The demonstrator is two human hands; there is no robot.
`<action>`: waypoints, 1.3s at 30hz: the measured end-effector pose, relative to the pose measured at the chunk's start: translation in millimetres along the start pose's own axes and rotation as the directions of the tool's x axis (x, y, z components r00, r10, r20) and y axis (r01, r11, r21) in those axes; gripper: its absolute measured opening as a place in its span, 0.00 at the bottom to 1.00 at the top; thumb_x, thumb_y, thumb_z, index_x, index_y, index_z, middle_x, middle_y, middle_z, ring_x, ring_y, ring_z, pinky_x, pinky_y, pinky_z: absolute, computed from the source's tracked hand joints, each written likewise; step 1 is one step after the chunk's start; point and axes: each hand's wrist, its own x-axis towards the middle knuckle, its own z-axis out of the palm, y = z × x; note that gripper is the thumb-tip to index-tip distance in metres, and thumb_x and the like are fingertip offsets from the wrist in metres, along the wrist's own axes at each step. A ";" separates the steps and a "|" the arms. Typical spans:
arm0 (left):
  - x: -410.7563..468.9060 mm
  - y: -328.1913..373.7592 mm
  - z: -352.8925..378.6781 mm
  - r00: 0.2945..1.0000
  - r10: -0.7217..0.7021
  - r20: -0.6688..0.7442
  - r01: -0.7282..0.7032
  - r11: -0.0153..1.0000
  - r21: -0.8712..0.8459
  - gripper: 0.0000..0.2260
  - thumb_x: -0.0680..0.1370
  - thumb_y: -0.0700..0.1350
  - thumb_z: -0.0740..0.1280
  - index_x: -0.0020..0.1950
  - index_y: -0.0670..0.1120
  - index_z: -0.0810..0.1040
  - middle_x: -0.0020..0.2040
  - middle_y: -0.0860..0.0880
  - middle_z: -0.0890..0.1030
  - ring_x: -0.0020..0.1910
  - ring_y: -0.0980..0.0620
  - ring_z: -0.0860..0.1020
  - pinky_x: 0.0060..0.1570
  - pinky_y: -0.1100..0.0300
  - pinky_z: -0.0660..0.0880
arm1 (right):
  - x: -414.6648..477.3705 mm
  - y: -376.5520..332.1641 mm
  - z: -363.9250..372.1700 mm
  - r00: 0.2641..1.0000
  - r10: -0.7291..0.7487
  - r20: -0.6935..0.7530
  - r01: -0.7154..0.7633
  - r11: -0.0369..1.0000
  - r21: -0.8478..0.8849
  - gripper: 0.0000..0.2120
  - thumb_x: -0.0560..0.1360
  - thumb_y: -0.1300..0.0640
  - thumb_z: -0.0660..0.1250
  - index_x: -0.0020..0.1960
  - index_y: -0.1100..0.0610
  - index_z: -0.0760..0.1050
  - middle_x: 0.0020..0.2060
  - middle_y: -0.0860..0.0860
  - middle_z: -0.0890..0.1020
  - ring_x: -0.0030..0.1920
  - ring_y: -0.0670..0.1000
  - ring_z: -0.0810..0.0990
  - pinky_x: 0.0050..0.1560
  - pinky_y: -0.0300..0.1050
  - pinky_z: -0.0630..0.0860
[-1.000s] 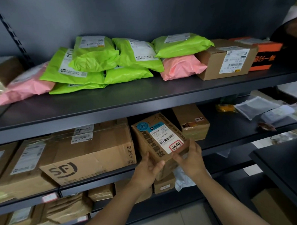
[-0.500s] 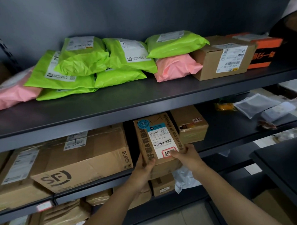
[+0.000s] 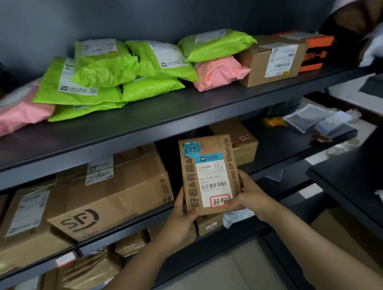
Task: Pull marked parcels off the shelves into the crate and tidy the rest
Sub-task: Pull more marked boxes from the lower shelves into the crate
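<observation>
A small brown cardboard parcel [image 3: 208,170] with a white shipping label and a red-bordered handwritten sticker is held upright in front of the middle shelf [image 3: 128,223]. My left hand [image 3: 180,219] grips its lower left edge. My right hand [image 3: 248,195] grips its lower right edge, thumb beside the red sticker. The parcel is off the shelf, its face turned towards me. No crate is in view.
The top shelf [image 3: 142,129] carries green mailers [image 3: 110,74], pink mailers [image 3: 218,72], a brown box [image 3: 270,59] and an orange box [image 3: 313,53]. A large SF box [image 3: 114,195] and another brown box [image 3: 240,136] sit on the middle shelf. More boxes lie below. A dark table edge [image 3: 350,182] stands right.
Both hands have drawn the parcel out from the middle shelf and turned it from tilted to upright, facing me. The view has shifted slightly left and closer.
</observation>
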 end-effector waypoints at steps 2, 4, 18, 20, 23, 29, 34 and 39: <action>-10.6 0.0 -7.0 0.997 0.032 0.063 -0.034 0.999 0.030 0.30 0.80 0.42 0.62 0.74 0.63 0.49 0.65 0.63 0.68 0.60 0.66 0.68 0.59 0.70 0.64 | -26.7 3.4 7.6 0.997 -0.022 -0.074 0.026 0.998 0.056 0.47 0.61 0.74 0.74 0.72 0.50 0.58 0.56 0.47 0.79 0.59 0.49 0.77 0.59 0.54 0.77; -23.9 -0.4 -11.9 0.988 0.080 0.129 -0.089 0.994 0.064 0.30 0.80 0.44 0.62 0.75 0.63 0.50 0.66 0.63 0.66 0.65 0.63 0.65 0.65 0.62 0.61 | -59.7 4.0 18.2 0.989 -0.039 -0.140 0.053 0.994 0.094 0.50 0.58 0.70 0.77 0.73 0.51 0.57 0.57 0.47 0.79 0.58 0.48 0.77 0.57 0.54 0.78; -168.6 18.7 62.6 0.795 0.161 0.585 -0.253 0.964 0.077 0.27 0.80 0.46 0.62 0.75 0.62 0.53 0.60 0.63 0.69 0.63 0.59 0.66 0.65 0.50 0.67 | -326.5 38.2 31.9 0.776 0.173 -0.606 -0.016 0.967 0.255 0.34 0.73 0.61 0.70 0.71 0.44 0.57 0.51 0.46 0.82 0.51 0.51 0.82 0.49 0.56 0.81; -187.1 20.3 85.3 0.736 0.180 0.652 -0.287 0.956 0.060 0.29 0.80 0.45 0.63 0.75 0.62 0.53 0.60 0.64 0.70 0.63 0.59 0.67 0.66 0.51 0.66 | -364.0 46.6 24.5 0.724 0.162 -0.670 0.011 0.969 0.245 0.33 0.73 0.62 0.69 0.72 0.48 0.57 0.53 0.45 0.81 0.51 0.48 0.82 0.49 0.50 0.81; -214.2 18.9 122.4 0.633 0.205 0.746 -0.365 0.929 0.055 0.30 0.79 0.43 0.65 0.75 0.59 0.54 0.65 0.60 0.70 0.63 0.58 0.69 0.62 0.56 0.68 | -421.6 66.6 22.6 0.610 0.132 -0.782 -0.023 0.989 0.149 0.31 0.73 0.63 0.70 0.70 0.52 0.59 0.56 0.45 0.78 0.57 0.47 0.78 0.56 0.48 0.77; -288.4 -3.1 212.0 0.509 0.197 0.838 -0.476 0.875 0.084 0.32 0.74 0.45 0.71 0.73 0.55 0.60 0.64 0.59 0.71 0.62 0.59 0.71 0.61 0.59 0.70 | -538.0 127.3 16.8 0.392 0.163 -0.905 -0.126 0.984 0.122 0.34 0.71 0.61 0.72 0.71 0.54 0.59 0.61 0.47 0.75 0.62 0.48 0.74 0.63 0.49 0.72; -359.9 -19.1 287.5 0.465 0.189 0.865 -0.556 0.823 0.120 0.32 0.73 0.47 0.72 0.73 0.51 0.61 0.66 0.56 0.71 0.62 0.58 0.70 0.59 0.59 0.69 | -625.6 179.3 2.9 0.324 0.224 -0.919 -0.117 0.974 0.197 0.33 0.71 0.61 0.72 0.71 0.54 0.60 0.59 0.45 0.76 0.61 0.48 0.75 0.62 0.51 0.74; -413.2 -29.8 364.8 0.404 0.168 0.899 -0.627 0.767 0.138 0.28 0.70 0.45 0.75 0.65 0.56 0.66 0.62 0.57 0.73 0.60 0.59 0.72 0.59 0.57 0.73 | -682.8 230.5 -22.7 0.297 0.293 -0.909 -0.054 0.956 0.290 0.31 0.72 0.62 0.71 0.70 0.53 0.60 0.58 0.46 0.76 0.59 0.47 0.76 0.59 0.50 0.76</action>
